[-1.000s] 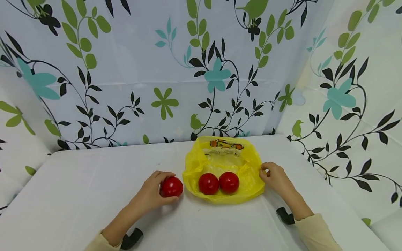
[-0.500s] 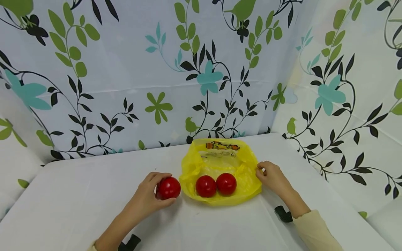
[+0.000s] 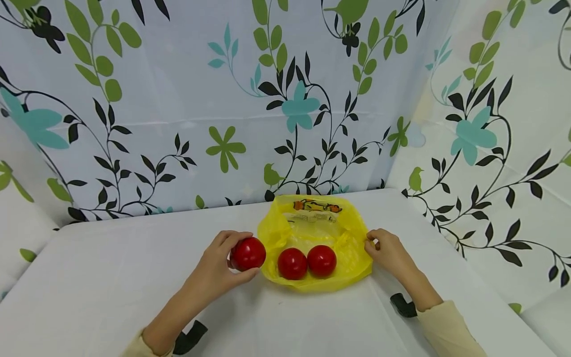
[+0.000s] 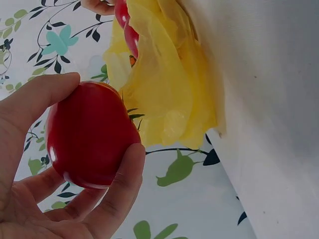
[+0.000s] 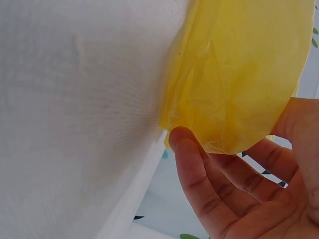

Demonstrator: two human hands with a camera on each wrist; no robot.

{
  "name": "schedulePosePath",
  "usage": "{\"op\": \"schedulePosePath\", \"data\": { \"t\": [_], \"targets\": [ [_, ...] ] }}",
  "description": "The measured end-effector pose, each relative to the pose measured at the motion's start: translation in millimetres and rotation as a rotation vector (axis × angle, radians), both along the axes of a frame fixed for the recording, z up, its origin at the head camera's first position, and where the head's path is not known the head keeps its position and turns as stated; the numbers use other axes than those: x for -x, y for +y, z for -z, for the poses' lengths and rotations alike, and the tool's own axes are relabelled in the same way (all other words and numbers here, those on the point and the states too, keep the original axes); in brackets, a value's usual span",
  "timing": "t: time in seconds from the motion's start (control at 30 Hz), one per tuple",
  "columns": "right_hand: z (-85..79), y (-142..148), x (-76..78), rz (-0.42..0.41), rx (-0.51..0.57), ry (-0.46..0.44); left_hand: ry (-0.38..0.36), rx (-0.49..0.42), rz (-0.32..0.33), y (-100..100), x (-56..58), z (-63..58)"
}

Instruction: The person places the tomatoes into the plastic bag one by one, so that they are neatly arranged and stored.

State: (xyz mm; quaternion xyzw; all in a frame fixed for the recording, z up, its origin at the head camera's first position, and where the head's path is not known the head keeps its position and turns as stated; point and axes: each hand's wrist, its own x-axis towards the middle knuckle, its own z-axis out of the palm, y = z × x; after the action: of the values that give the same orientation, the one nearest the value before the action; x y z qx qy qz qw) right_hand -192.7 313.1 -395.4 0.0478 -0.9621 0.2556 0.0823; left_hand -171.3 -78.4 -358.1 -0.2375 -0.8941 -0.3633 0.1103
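My left hand (image 3: 220,265) holds a red tomato (image 3: 248,254) in the head view, just off the left rim of a yellow plastic bag (image 3: 314,230). In the left wrist view, thumb and fingers curl round this glossy tomato (image 4: 92,134), and green sepals show on its far side. Two more tomatoes, one on the left (image 3: 292,264) and one on the right (image 3: 322,261), lie side by side in the open bag. At the bag's right edge, my right hand (image 3: 390,250) pinches the plastic; the right wrist view shows the bag (image 5: 234,74) between thumb and fingers.
A white cloth covers the table (image 3: 147,277). Behind it hangs a curtain (image 3: 178,89) printed with leaves, flowers and birds, which continues along the right side. Black straps sit at both wrists, the left one (image 3: 191,338) and the right one (image 3: 403,305).
My left hand has raised the tomato off the table and brought it slightly right, against the bag's left rim in the head view. The right hand keeps its hold on the bag.
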Motion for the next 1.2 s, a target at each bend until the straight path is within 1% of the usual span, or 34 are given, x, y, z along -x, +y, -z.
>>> {"op": "schedulePosePath", "data": {
  "t": [0.13,0.27,0.6,0.77,0.97,1.1,1.2],
  "targets": [
    [-0.9,1.8,0.5,0.004,-0.003,0.004,0.013,0.001,0.007,5.4,0.7,-5.7],
    [-1.4,2.4,0.5,0.008,-0.002,0.007,0.010,0.009,0.029,10.8,2.3,-9.5],
    [-1.9,1.4,-0.5,-0.001,-0.003,0.008,0.013,0.010,0.043,22.2,8.9,-13.5],
    [-0.8,2.1,0.5,-0.004,0.000,0.014,-0.009,-0.013,0.054,28.7,13.0,-11.7],
    [0.6,2.0,0.4,-0.009,0.004,0.044,-0.035,-0.039,0.069,37.4,18.7,-6.5],
    [0.5,1.5,1.0,-0.008,0.001,0.024,-0.051,-0.044,0.067,43.4,22.7,-3.0],
    [1.1,0.8,1.5,-0.010,0.001,0.016,-0.079,-0.050,0.068,47.9,24.3,-1.6]
  ]
}}
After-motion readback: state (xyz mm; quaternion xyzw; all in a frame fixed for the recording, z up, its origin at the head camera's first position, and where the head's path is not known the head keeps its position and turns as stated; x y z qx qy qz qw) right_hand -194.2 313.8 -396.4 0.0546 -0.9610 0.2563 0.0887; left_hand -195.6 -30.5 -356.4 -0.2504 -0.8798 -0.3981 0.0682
